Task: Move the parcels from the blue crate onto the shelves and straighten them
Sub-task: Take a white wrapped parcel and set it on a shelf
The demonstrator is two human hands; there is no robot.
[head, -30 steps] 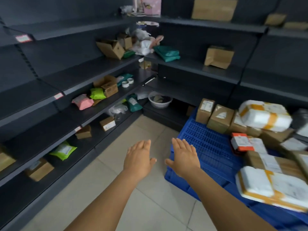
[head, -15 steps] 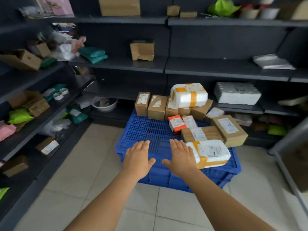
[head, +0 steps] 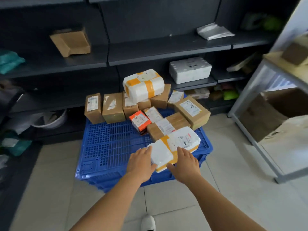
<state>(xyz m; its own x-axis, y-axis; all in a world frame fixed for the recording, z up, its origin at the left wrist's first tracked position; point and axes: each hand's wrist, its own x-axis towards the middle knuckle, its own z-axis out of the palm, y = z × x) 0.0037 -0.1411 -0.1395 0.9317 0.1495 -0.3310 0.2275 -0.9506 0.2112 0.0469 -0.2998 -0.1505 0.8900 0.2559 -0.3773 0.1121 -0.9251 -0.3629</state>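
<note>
Two hands bracketing the white foam parcel (head: 175,145) at the blue crate (head: 108,147)'s near right corner: left hand (head: 141,162) and right hand (head: 185,164) pressing opposite sides, fingers straight, likely steadying its bulk for lifting.

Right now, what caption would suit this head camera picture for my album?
Both hands, left hand and right hand, touch a white parcel with orange tape on the blue crate.

Bare, sleeveless forearms; one white shoe (head: 148,222) below
</note>
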